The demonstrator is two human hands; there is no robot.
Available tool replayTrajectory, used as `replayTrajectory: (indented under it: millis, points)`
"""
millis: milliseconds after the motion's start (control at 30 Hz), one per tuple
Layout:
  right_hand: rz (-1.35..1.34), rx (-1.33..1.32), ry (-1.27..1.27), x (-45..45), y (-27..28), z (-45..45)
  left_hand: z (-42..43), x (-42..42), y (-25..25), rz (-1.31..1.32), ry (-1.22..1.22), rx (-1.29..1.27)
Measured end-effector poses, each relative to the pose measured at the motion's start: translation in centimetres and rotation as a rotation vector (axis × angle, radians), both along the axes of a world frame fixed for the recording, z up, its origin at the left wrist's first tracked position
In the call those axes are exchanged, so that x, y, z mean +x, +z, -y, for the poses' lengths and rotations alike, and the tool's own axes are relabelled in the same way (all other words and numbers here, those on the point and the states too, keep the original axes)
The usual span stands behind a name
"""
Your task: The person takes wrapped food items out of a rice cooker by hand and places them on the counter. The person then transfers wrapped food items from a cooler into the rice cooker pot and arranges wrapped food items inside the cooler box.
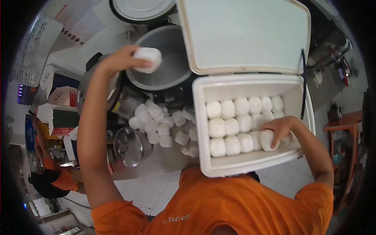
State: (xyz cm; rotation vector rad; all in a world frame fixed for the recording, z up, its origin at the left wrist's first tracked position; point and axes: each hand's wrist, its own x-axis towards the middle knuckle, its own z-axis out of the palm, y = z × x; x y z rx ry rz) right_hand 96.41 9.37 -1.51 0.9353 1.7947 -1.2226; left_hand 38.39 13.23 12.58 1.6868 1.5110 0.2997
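Note:
My left hand (pixel 127 58) is closed around a white rounded bundle (pixel 152 58), held above the rim of a deep grey pot (pixel 174 64). My right hand (pixel 282 127) reaches into an open white cooler box (pixel 200 129), its fingers closed on another white rounded bundle (pixel 268 141) in the row nearest me. Similar white bundles (pixel 232 127) stand packed in rows inside the cooler. Between the pot and me, a loose heap of white bundles (pixel 152 121) lies on the counter. Whatever is inside them cannot be seen.
The cooler's raised lid (pixel 246 35) stands behind it. A round pot lid (pixel 143 9) is at the back. A clear bowl (pixel 128 147) sits left of the heap, near cardboard boxes (pixel 62 96). Another person (pixel 58 180) is at far left; a wooden shelf (pixel 346 125) is at right.

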Motion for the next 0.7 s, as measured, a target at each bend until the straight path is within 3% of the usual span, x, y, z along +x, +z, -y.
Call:
replayTrajectory:
  millis: [67,133,167,200,300,333,467,567,600,633,700]
  points:
    - [-0.011,-0.066,-0.006,-0.8,2.0,-1.7,-5.7,-1.4,-3.0,-0.100,-0.158,-0.184]
    - [-0.238,-0.034,-0.137,0.9,2.2,-3.3,-10.0,-1.1,-6.7,-0.440,-0.369,-0.354]
    - [-0.354,-0.021,-0.208,1.5,2.3,-3.4,-12.1,-1.6,-10.9,-0.453,-0.433,-0.514]
    - [-0.503,-0.159,-0.496,1.4,2.8,-3.0,-14.1,-2.0,-14.9,-0.467,-0.497,-0.675]
    - [-1.074,-0.346,-1.133,-0.5,2.3,1.0,-14.8,-0.3,-20.7,-0.507,-0.607,-0.851]
    - [-1.134,-0.140,-1.290,-0.7,1.7,2.7,-14.6,0.2,-22.1,-0.535,-0.657,-0.860]
    - [-1.114,-0.028,-1.294,-5.1,5.3,4.4,-17.3,1.3,-23.1,-0.521,-0.850,-0.746]
    - [-1.158,0.037,-1.404,-10.0,7.7,3.8,-17.5,3.1,-22.0,-0.382,-0.793,-0.545]
    - [-1.198,0.066,-1.365,-11.6,8.5,3.0,-17.0,3.9,-22.6,-0.395,-0.842,-0.533]
    - [-1.220,0.241,-1.142,-14.3,10.1,2.0,-16.3,4.9,-23.3,-0.408,-0.889,-0.518]
    - [-1.228,0.326,-0.887,-19.8,12.8,-0.7,-14.7,5.3,-24.9,-0.456,-0.928,-0.368]
